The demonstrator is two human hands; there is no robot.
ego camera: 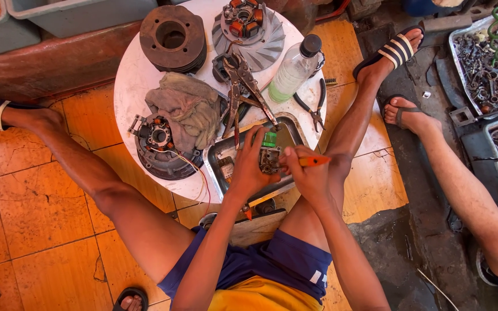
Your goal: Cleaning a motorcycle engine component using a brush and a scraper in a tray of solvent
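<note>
At the fingers: left hand (248, 167) clamped around a small metal part (270, 159); right hand (308, 173) closed on an orange-handled tool (313, 161), tip at the part.
Part location: held above the metal tray (219, 154) on the round white table (136, 80).
Progress: part out and under work; judged midway, reassembly not done.
Surroundings: rag (187, 109), stator (158, 144), pliers (243, 86), bottle (292, 69).
</note>
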